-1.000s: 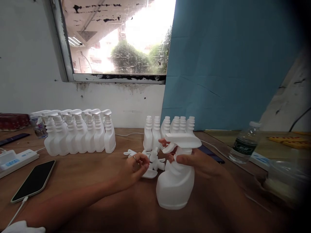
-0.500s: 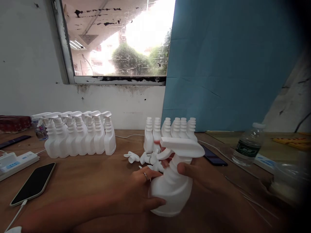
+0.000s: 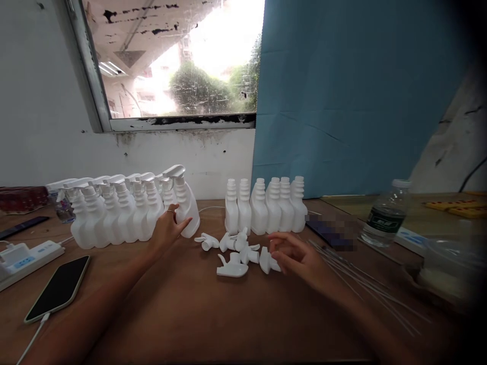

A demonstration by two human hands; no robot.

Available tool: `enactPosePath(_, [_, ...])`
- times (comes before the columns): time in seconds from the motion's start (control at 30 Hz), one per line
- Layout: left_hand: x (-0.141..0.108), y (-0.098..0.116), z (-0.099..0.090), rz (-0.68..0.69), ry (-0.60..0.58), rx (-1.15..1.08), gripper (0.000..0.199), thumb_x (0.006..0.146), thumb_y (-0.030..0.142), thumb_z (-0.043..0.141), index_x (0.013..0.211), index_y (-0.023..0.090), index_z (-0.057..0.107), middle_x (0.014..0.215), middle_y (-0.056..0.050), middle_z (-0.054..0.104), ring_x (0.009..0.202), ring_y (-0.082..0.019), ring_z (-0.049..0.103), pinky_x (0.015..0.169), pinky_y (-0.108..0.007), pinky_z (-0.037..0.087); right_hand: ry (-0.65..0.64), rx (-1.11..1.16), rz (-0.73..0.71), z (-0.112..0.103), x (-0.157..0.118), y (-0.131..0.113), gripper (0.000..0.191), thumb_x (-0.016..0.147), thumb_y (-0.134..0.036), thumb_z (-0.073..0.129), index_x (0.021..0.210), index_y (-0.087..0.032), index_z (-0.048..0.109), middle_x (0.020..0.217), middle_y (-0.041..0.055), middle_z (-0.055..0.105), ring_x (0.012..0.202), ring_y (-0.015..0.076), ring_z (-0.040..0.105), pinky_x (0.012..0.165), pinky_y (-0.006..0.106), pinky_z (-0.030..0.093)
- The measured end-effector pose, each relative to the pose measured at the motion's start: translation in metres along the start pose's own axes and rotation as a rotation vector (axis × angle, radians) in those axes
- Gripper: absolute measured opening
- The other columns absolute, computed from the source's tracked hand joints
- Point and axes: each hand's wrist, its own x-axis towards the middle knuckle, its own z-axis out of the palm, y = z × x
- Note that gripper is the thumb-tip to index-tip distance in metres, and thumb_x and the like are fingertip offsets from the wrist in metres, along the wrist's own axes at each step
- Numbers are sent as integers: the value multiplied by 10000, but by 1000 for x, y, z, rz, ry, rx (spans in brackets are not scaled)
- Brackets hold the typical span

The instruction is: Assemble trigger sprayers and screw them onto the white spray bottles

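At eleven o'clock our left hand (image 3: 167, 227) pinches a tilted, ridge-necked white spray bottle (image 3: 188, 207); at one, our right hand (image 3: 297, 255) is loosely spread beside a trigger head (image 3: 265, 261)

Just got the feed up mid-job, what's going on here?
A person's left hand holds a slightly tilted white spray bottle at the right end of a row of bottles fitted with spray heads. The right hand is at the loose spray heads lying on the table; whether it grips one is unclear. Behind them stand bottles without spray heads.
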Motion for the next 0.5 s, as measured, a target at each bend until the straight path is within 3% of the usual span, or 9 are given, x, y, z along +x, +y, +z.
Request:
enactPosePath(0.3, [-6,-7,18,-33,-87,212,465,905,493,544,1197,141,461,958,-113,681,877,-296,688,663,-306,465,129,-120,29,-2,-2,13,300,832,-478,656,985,-222,687,698,-18,560,461,76,385,420,224,335])
enactPosePath(0.5, [-3,-7,15,-42,-125,354,520,931,501,481,1228,74,451,938,-176,705,868,-344,701,641,-325,462,185,-129,59,-18,1,29,349,829,-511,638,958,-191,687,648,-12,589,420,76,408,409,228,331])
